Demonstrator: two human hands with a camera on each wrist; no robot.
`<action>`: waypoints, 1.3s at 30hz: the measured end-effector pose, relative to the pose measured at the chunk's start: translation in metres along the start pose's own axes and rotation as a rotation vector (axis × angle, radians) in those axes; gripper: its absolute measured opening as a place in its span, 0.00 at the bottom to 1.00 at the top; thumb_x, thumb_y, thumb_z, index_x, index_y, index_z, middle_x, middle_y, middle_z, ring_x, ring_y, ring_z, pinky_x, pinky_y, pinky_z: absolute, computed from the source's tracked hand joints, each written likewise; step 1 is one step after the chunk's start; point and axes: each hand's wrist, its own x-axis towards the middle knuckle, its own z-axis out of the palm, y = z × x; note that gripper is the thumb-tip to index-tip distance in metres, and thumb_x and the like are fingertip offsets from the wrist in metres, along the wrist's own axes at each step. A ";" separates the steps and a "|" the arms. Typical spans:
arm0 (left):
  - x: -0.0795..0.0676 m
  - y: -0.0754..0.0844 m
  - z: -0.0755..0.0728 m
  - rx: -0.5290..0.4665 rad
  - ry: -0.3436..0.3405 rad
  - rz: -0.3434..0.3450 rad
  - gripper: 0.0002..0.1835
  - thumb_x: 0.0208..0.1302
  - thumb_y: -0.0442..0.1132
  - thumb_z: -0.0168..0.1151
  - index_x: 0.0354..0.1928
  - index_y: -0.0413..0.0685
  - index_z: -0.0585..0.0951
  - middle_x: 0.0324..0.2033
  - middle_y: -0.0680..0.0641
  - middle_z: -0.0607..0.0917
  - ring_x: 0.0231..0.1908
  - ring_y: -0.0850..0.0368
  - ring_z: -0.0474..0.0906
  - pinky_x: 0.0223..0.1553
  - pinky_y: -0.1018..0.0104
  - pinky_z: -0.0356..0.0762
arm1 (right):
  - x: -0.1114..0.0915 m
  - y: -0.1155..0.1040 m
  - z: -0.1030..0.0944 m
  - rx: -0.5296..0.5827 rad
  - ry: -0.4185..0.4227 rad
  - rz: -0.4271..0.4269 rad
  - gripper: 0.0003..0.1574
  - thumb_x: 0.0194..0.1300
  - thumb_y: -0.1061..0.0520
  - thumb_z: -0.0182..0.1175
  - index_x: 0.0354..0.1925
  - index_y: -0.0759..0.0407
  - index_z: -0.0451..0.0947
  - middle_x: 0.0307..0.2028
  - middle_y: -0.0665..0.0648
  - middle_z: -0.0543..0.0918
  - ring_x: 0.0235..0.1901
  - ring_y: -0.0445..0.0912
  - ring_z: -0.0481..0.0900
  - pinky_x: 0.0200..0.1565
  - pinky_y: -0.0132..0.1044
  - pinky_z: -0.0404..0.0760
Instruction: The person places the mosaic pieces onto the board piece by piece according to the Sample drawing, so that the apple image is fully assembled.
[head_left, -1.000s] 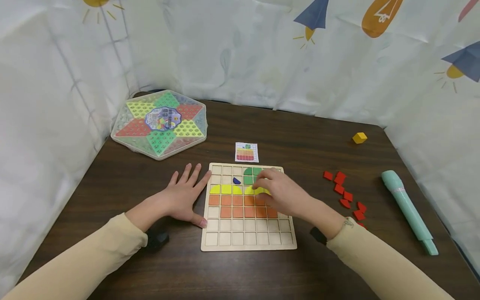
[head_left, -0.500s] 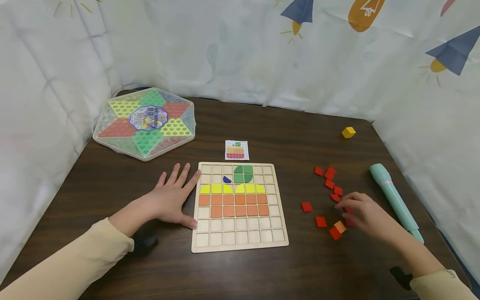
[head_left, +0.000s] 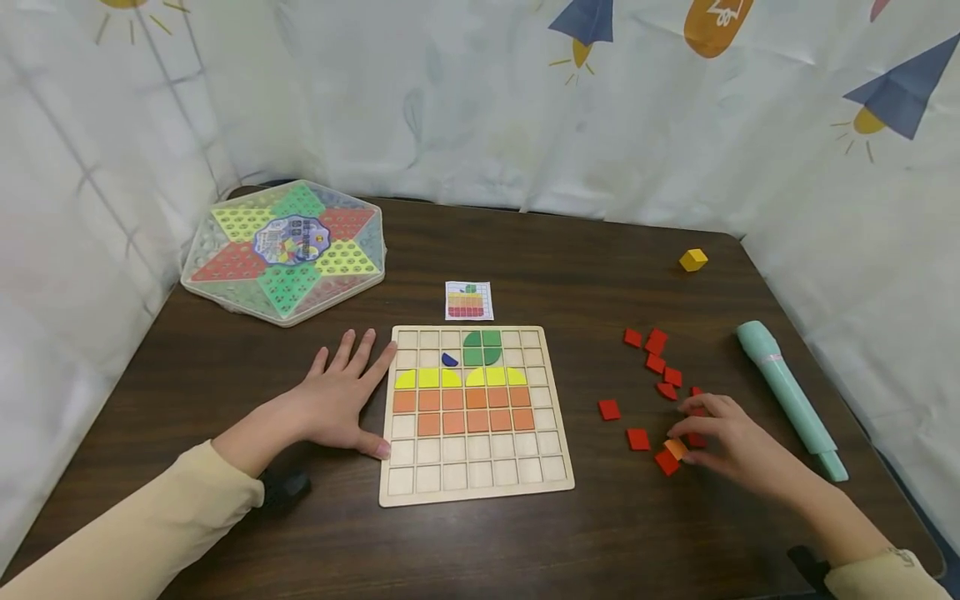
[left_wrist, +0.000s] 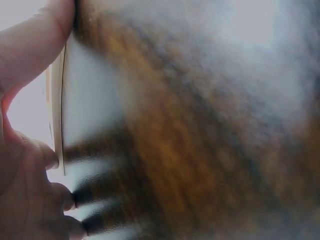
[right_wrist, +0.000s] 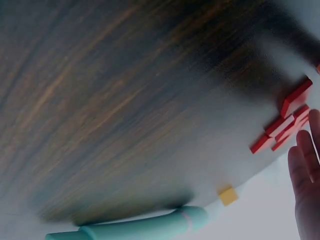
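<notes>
In the head view a wooden grid board (head_left: 480,497) lies on the table, with green, yellow and orange tiles (head_left: 453,400) set in its cells and a small dark blue half-round piece (head_left: 449,360). My left hand (head_left: 337,408) rests flat with spread fingers at the board's left edge, thumb on the rim. To the right, my right hand (head_left: 738,442) pinches an orange square tile (head_left: 676,449) between thumb and index finger; the tile overlaps a red square tile (head_left: 666,463). Other red tiles (head_left: 637,439) lie around that hand, some partly hidden under its fingers.
Behind the board lies a small printed pattern card (head_left: 468,301). A hexagonal Chinese checkers set (head_left: 285,250) sits at back left. A yellow block (head_left: 693,260) stands at back right, and a mint-green microphone-shaped object (head_left: 791,400) lies near the right edge. White printed cloth surrounds the table.
My right hand has left the board and gone right to the scattered tiles, its fingers now closing at the orange tile. The left hand stays at the board's edge; the view has shifted slightly.
</notes>
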 end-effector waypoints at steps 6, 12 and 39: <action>-0.002 0.001 -0.001 -0.009 -0.005 0.009 0.76 0.43 0.71 0.76 0.82 0.41 0.42 0.79 0.25 0.37 0.77 0.21 0.28 0.69 0.19 0.33 | 0.011 -0.002 0.004 -0.036 0.017 0.045 0.25 0.42 0.62 0.83 0.38 0.43 0.84 0.47 0.53 0.81 0.50 0.52 0.75 0.49 0.40 0.72; -0.003 0.002 -0.001 -0.006 -0.008 0.001 0.75 0.44 0.71 0.76 0.82 0.41 0.42 0.79 0.26 0.37 0.77 0.21 0.28 0.69 0.19 0.34 | 0.025 -0.003 0.006 -0.055 0.044 0.043 0.21 0.44 0.62 0.82 0.36 0.50 0.83 0.42 0.51 0.81 0.46 0.50 0.76 0.45 0.42 0.74; -0.004 0.006 -0.006 -0.004 -0.039 -0.038 0.73 0.48 0.70 0.75 0.82 0.43 0.41 0.80 0.28 0.35 0.78 0.25 0.27 0.71 0.22 0.32 | 0.231 -0.202 0.045 0.001 -0.218 -0.339 0.10 0.63 0.52 0.72 0.40 0.55 0.86 0.48 0.53 0.83 0.49 0.49 0.78 0.55 0.40 0.78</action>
